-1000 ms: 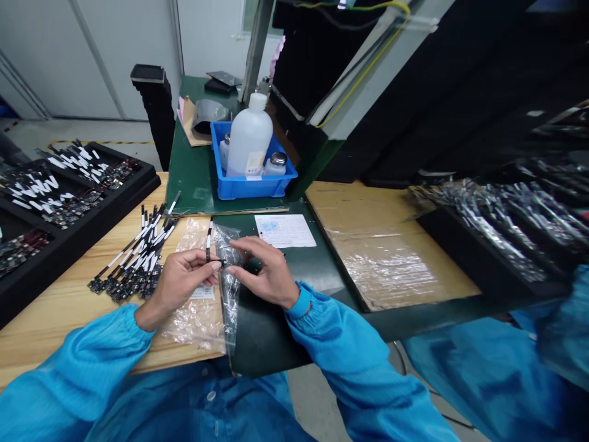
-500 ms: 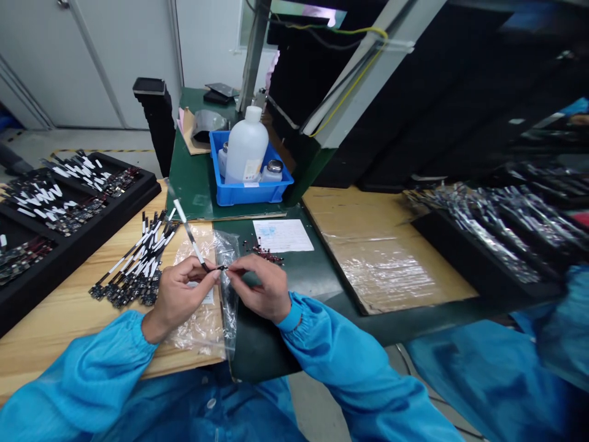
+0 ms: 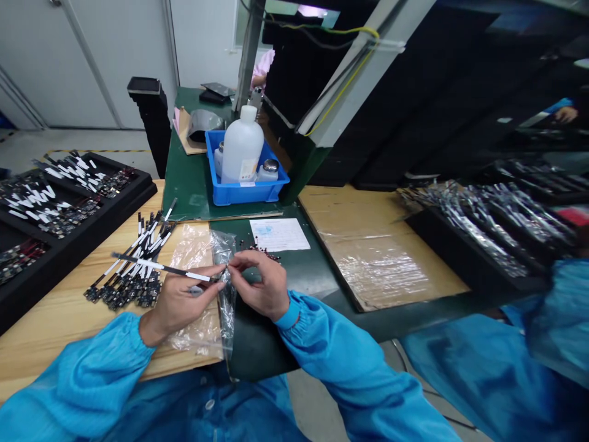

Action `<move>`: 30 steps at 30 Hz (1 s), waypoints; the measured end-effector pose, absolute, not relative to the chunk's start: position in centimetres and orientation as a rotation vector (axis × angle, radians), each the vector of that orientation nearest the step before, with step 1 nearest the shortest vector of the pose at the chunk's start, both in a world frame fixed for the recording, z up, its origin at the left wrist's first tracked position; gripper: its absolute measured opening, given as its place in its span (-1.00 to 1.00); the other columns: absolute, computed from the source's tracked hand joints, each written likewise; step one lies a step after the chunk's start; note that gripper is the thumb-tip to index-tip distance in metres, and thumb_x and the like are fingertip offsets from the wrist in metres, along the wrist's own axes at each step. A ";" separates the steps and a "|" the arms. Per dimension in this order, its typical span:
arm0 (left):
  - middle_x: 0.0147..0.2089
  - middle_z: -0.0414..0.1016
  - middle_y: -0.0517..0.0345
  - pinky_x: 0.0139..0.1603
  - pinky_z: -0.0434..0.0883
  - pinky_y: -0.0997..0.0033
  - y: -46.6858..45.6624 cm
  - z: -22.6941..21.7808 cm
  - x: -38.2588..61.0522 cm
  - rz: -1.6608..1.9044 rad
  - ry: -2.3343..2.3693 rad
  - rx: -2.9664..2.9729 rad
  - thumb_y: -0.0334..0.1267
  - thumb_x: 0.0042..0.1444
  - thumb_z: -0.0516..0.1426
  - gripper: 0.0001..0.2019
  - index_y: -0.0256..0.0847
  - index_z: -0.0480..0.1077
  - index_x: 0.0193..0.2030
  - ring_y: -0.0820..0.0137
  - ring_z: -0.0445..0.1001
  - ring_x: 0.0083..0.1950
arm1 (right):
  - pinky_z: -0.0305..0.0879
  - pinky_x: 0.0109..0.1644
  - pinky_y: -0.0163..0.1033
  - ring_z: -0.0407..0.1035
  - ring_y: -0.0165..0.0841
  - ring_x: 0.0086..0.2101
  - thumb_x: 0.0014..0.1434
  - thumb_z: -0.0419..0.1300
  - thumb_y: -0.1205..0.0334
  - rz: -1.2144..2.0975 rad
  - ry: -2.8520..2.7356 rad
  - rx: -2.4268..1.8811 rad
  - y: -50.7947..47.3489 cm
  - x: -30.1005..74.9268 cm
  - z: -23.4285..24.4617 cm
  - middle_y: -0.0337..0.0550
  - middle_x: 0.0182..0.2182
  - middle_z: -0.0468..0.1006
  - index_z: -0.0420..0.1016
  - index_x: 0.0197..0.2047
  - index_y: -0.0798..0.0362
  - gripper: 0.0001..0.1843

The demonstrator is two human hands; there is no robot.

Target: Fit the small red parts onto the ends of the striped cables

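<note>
My left hand (image 3: 186, 304) pinches the end of a black-and-white flat cable strip (image 3: 161, 266), whose free end points left over the pile. At that same end, my right hand (image 3: 260, 283) has thumb and forefinger pressed together; what sits between them is too small to make out. Beneath the hands lies a clear plastic bag (image 3: 202, 341). To the left is a pile of similar cable strips with small circuit boards (image 3: 126, 288). Just beyond my right fingers are several tiny dark red and black parts (image 3: 264, 250), beside a printed paper sheet (image 3: 285, 234).
A black foam tray (image 3: 92, 227) full of boards stands at left. A blue bin (image 3: 243, 195) holds a large white bottle (image 3: 243, 147) and smaller ones. At right lie a wrapped cardboard sheet (image 3: 381, 264) and a black tray (image 3: 442, 252) of strips. A person's blue sleeve (image 3: 559, 325) is nearby.
The strip in my left hand has swung from pointing up and away to lying nearly level toward the left. Both hands stay together at its end. The view has shifted slightly.
</note>
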State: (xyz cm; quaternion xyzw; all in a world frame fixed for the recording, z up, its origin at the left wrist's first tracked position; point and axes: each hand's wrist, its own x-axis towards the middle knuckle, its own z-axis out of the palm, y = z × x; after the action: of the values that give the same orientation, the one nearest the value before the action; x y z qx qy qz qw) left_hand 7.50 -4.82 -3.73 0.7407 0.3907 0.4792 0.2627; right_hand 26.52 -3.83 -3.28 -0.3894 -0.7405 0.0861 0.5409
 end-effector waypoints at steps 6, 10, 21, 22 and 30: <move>-0.01 0.65 0.10 0.11 0.59 0.25 -4.9 -3.8 7.5 1.271 1.057 2.003 -0.37 0.11 0.30 -0.69 -0.14 0.59 0.02 0.23 0.67 -0.07 | 0.53 -0.24 -0.31 0.54 -0.42 -0.41 0.16 0.26 0.40 0.155 -1.770 -0.917 -3.9 26.5 -3.3 -0.25 -0.33 0.64 0.37 0.06 -0.04 -0.60; -0.02 0.65 0.09 0.12 0.59 0.16 -4.9 -3.6 7.6 1.242 1.061 1.988 -0.34 0.12 0.29 -0.72 -0.12 0.61 0.00 0.19 0.67 -0.06 | 0.52 -0.23 -0.30 0.54 -0.41 -0.42 0.16 0.25 0.40 0.109 -1.793 -0.919 -3.9 26.5 -3.1 -0.26 -0.36 0.64 0.35 0.09 -0.05 -0.57; -0.06 0.66 0.12 0.05 0.63 0.19 -4.9 -3.3 8.0 1.268 1.069 1.903 -0.30 0.10 0.29 -0.78 -0.12 0.63 -0.08 0.20 0.67 -0.09 | 0.54 -0.18 -0.28 0.56 -0.38 -0.38 0.18 0.22 0.43 0.084 -1.852 -0.929 -4.1 26.6 -3.5 -0.23 -0.34 0.64 0.28 0.21 -0.03 -0.46; -0.07 0.66 0.12 0.05 0.63 0.19 -5.0 -3.3 8.0 1.270 1.064 1.895 -0.31 0.10 0.30 -0.78 -0.12 0.63 -0.09 0.20 0.68 -0.10 | 0.55 -0.18 -0.28 0.56 -0.38 -0.38 0.18 0.21 0.43 0.080 -1.858 -0.931 -4.1 26.6 -3.5 -0.24 -0.35 0.64 0.27 0.21 -0.03 -0.46; -0.04 0.65 0.08 0.12 0.58 0.05 -4.8 -3.9 7.9 1.218 1.079 1.820 -0.29 0.09 0.29 -0.79 -0.10 0.64 -0.10 0.13 0.66 -0.05 | 0.53 -0.24 -0.28 0.53 -0.38 -0.42 0.18 0.21 0.44 0.021 -1.881 -0.913 -4.0 26.7 -3.2 -0.24 -0.38 0.63 0.34 0.14 -0.03 -0.53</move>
State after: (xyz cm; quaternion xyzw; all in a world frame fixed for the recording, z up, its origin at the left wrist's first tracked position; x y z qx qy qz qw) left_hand 7.94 -4.78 -3.90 0.7002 0.4152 0.4687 0.3429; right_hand 26.68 -4.02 -3.18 -0.3778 -0.7782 0.0086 0.5016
